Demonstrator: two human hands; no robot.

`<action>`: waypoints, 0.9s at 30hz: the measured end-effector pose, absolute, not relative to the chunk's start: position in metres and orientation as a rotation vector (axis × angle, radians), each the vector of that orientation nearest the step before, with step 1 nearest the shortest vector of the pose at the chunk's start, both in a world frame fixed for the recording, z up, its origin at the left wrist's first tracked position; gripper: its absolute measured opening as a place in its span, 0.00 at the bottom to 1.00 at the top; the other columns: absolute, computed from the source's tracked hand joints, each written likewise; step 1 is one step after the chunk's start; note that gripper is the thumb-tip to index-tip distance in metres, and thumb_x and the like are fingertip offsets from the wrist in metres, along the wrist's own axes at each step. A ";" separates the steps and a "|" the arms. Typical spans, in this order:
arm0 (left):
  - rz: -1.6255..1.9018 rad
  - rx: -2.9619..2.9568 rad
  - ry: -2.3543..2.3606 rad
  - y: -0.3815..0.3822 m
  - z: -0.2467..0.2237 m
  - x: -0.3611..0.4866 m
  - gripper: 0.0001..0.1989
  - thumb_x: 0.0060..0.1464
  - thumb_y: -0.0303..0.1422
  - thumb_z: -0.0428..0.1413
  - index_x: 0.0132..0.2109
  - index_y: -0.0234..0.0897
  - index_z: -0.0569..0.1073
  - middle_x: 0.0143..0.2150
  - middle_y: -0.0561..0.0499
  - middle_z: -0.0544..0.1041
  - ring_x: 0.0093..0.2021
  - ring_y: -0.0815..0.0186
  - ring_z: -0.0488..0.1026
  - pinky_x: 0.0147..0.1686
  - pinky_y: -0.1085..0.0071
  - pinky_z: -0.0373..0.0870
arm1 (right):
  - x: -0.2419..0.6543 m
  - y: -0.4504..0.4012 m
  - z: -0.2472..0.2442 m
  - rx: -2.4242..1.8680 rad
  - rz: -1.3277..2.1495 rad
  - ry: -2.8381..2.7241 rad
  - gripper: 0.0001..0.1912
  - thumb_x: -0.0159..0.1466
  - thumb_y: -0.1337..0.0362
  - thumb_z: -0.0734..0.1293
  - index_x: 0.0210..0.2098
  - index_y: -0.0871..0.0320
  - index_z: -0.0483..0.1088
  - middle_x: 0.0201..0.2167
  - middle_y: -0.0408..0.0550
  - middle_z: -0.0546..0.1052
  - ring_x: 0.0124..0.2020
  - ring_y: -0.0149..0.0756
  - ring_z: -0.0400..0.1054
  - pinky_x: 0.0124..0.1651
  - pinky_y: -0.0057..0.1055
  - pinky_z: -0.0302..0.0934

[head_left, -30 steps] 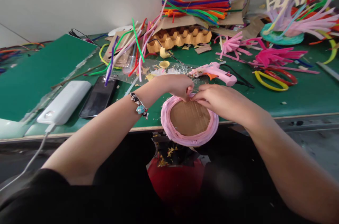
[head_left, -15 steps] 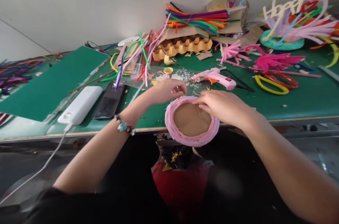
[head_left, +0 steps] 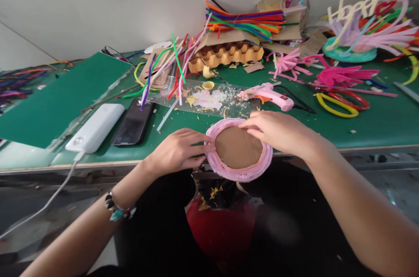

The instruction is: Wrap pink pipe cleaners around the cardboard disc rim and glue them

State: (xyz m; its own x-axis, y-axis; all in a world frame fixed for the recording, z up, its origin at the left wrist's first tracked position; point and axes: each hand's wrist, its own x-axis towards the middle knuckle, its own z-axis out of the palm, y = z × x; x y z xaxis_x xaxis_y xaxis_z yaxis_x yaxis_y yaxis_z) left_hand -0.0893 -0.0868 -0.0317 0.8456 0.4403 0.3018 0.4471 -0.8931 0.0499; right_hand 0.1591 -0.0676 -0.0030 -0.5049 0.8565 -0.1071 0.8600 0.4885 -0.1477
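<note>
A round cardboard disc [head_left: 238, 147] with a thick pink pipe-cleaner rim [head_left: 240, 175] juts over the front edge of the table. My left hand [head_left: 179, 151] grips the rim at its left side, fingertips on top and thumb lower down. On the upper right, my right hand [head_left: 276, 131] pinches the same rim, its fingertips reaching over the inner edge. Just beyond the disc lies a pink hot glue gun [head_left: 270, 95], with glue scraps around its nozzle. The underside of the disc is hidden.
A white power bank [head_left: 96, 126] with a cable and a black phone [head_left: 133, 122] lie at left. Behind are an egg carton [head_left: 225, 55], bundled pipe cleaners [head_left: 245, 19] and loose stems. Yellow-and-red-handled scissors [head_left: 340, 103] and fluffy pink pieces [head_left: 343, 75] are at right.
My left hand has come down and left from above the disc's upper edge, and now holds its left rim. My right hand stays on the upper right.
</note>
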 end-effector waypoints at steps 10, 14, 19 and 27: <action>-0.582 -2.710 -0.447 -0.095 -0.039 -0.087 0.09 0.59 0.29 0.47 0.40 0.35 0.72 0.37 0.51 0.79 0.37 0.70 0.75 0.39 0.73 0.70 | 0.157 -0.069 -0.001 1.592 -0.353 2.621 0.17 0.59 0.67 0.58 0.45 0.51 0.71 0.41 0.46 0.74 0.41 0.39 0.67 0.39 0.34 0.58; -0.554 -2.716 -0.483 -0.096 -0.042 -0.087 0.11 0.60 0.29 0.45 0.42 0.37 0.72 0.38 0.52 0.79 0.40 0.70 0.75 0.40 0.73 0.70 | 0.157 -0.070 -0.001 1.601 -0.355 2.605 0.17 0.58 0.67 0.59 0.45 0.50 0.71 0.40 0.46 0.74 0.42 0.40 0.67 0.40 0.35 0.58; -0.530 -2.753 -0.541 -0.096 -0.043 -0.088 0.13 0.61 0.30 0.42 0.44 0.39 0.72 0.41 0.52 0.78 0.42 0.69 0.74 0.40 0.72 0.71 | 0.159 -0.070 -0.004 1.592 -0.332 2.652 0.18 0.57 0.67 0.59 0.45 0.51 0.71 0.39 0.46 0.75 0.41 0.40 0.67 0.40 0.35 0.59; -0.544 -2.761 -0.462 -0.099 -0.036 -0.085 0.11 0.60 0.25 0.44 0.40 0.33 0.71 0.38 0.50 0.79 0.41 0.68 0.75 0.38 0.72 0.71 | 0.158 -0.069 -0.002 1.564 -0.317 2.612 0.18 0.58 0.66 0.59 0.47 0.52 0.70 0.39 0.48 0.74 0.40 0.40 0.68 0.38 0.34 0.59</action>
State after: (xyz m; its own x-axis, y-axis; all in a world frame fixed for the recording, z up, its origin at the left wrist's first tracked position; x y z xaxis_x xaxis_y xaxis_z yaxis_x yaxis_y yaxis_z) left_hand -0.0848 -0.0992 -0.0359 0.8771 0.2527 0.4084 0.3620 -0.9068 -0.2163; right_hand 0.1575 -0.0691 -0.0016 -0.4755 0.8622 -0.1746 0.8789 0.4574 -0.1351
